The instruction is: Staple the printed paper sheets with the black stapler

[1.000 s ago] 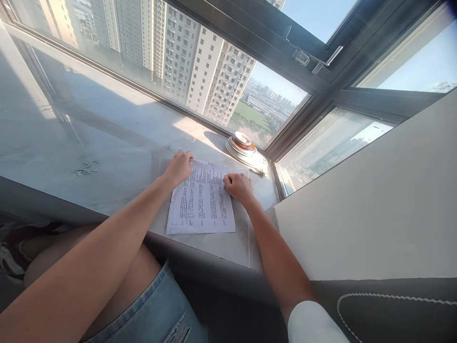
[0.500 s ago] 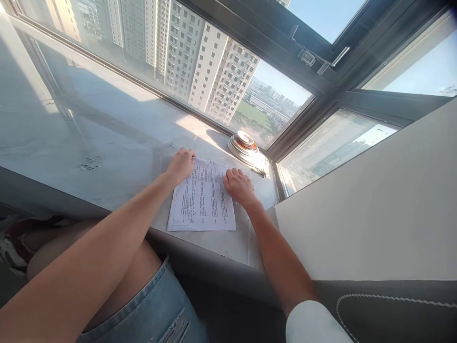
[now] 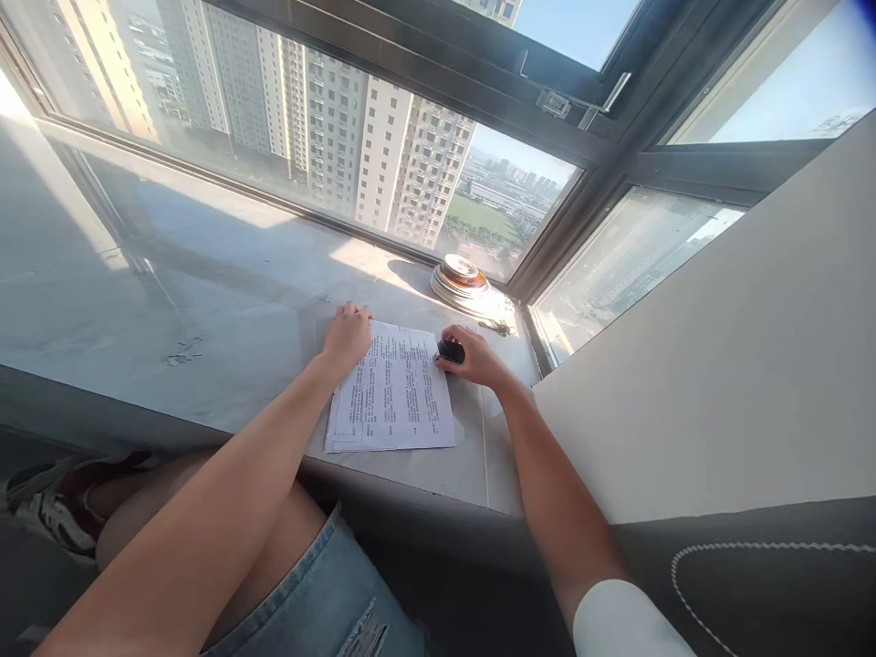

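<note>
Printed sheets of paper (image 3: pixel 390 392) lie on the pale windowsill, covered in columns of text. My left hand (image 3: pixel 348 334) rests at the far left corner of the papers, its fingers curled closed on the edge there. At the right edge, my right hand (image 3: pixel 475 354) is closed around a small black stapler (image 3: pixel 450 351), whose front end meets the sheets. My palm and fingers hide part of the stapler.
A stack of plates or round dishes (image 3: pixel 462 281) stands in the window corner, with a small dark item (image 3: pixel 495 326) in front of it. Thin scattered bits (image 3: pixel 184 352) lie on the sill (image 3: pixel 233 319) to the left. A white wall (image 3: pixel 712 365) bounds the right side.
My right hand has turned and pulled slightly off the paper, so the black stapler in it now shows. My left hand stays at the paper's far left corner. The view has shifted slightly.
</note>
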The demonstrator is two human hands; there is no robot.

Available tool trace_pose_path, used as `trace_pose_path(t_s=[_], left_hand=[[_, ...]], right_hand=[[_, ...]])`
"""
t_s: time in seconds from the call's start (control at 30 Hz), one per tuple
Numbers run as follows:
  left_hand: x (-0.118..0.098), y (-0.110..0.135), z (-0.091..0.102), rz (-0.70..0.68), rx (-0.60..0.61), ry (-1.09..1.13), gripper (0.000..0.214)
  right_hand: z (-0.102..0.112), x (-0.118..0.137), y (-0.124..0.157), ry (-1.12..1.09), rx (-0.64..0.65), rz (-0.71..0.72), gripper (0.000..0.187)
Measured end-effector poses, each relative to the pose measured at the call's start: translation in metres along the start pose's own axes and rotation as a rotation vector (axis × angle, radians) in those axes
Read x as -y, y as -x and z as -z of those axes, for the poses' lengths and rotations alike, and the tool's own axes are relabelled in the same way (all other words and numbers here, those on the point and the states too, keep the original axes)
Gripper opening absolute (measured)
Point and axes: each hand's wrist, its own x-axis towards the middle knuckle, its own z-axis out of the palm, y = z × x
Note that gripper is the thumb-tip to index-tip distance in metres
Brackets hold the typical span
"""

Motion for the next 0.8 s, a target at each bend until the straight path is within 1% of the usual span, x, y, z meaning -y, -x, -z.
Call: trace_pose_path(t_s=[0.03,0.1,0.17,0.2,0.27,0.3,0.33,0.37,0.4,0.43,0.47,0.53,0.63,0.7,0.8], left_hand=[[-0.001,0.001,0.0,-0.009,-0.015,-0.016,0.028],[-0.003,0.002,0.001,-0.032,-0.032,-0.041,0.028],[-0.004,0.004,0.002,-0.059,-0.014,-0.05,0.027],[-0.004,0.005,0.002,-0.069,0.002,-0.047,0.027],[-0.005,0.005,0.002,-0.075,0.023,-0.036,0.029],[-0.005,0.005,0.002,-0.079,0.026,-0.031,0.03],[-0.005,0.005,0.001,-0.085,0.023,-0.027,0.032],[-0.005,0.004,0.0,-0.094,0.018,-0.023,0.033],[-0.005,0.004,-0.001,-0.104,0.014,-0.02,0.034],[-0.005,0.004,-0.001,-0.112,0.011,-0.019,0.035],[-0.005,0.003,-0.002,-0.12,0.012,-0.019,0.036],[-0.003,0.002,-0.004,-0.128,0.02,-0.013,0.04],[0.0,0.0,-0.003,-0.12,0.033,0.015,0.049],[0.001,0.0,0.001,-0.115,0.014,0.043,0.052],[-0.001,0.002,0.006,-0.112,-0.057,0.186,0.05]], right_hand=[[0.002,-0.007,0.001,-0.005,0.033,-0.022,0.031],[0.003,-0.019,0.002,0.012,0.074,-0.108,0.024],[0.001,-0.025,0.001,0.053,0.039,-0.237,0.022],[0.0,-0.025,0.001,0.081,-0.013,-0.318,0.022],[0.0,-0.02,0.0,0.133,-0.168,-0.473,0.021],[0.0,-0.014,-0.001,0.148,-0.261,-0.519,0.02],[0.0,-0.007,-0.002,0.148,-0.349,-0.531,0.019],[-0.001,0.003,-0.003,0.129,-0.417,-0.509,0.019],[-0.002,0.014,-0.004,0.092,-0.454,-0.464,0.019],[-0.005,0.026,-0.006,0.043,-0.454,-0.412,0.02],[-0.009,0.038,-0.007,-0.015,-0.41,-0.363,0.022],[-0.022,0.061,-0.009,-0.105,-0.278,-0.29,0.025],[-0.044,0.086,-0.011,-0.135,-0.176,-0.206,0.022],[-0.054,0.094,-0.012,-0.115,-0.135,-0.18,0.022],[-0.056,0.092,-0.013,-0.158,-0.128,-0.148,0.026]])
